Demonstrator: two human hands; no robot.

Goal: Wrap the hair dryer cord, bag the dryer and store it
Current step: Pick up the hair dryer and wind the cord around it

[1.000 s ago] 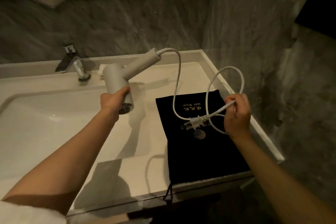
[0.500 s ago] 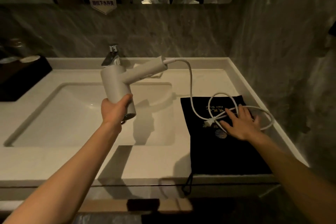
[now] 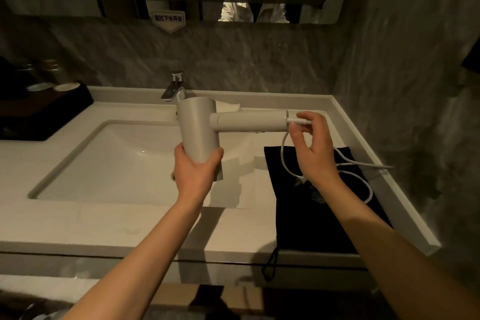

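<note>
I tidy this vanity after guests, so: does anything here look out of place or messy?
Only the cord: it sprawls in loose loops over the black bag, unwrapped, one strand reaching the counter's right edge. The dryer is held over the sink. No visible spills or damage.

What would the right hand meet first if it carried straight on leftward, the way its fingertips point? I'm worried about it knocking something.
The right hand already pinches the cord at the handle's end, so it would likely press straight into the hair dryer handle.
</note>
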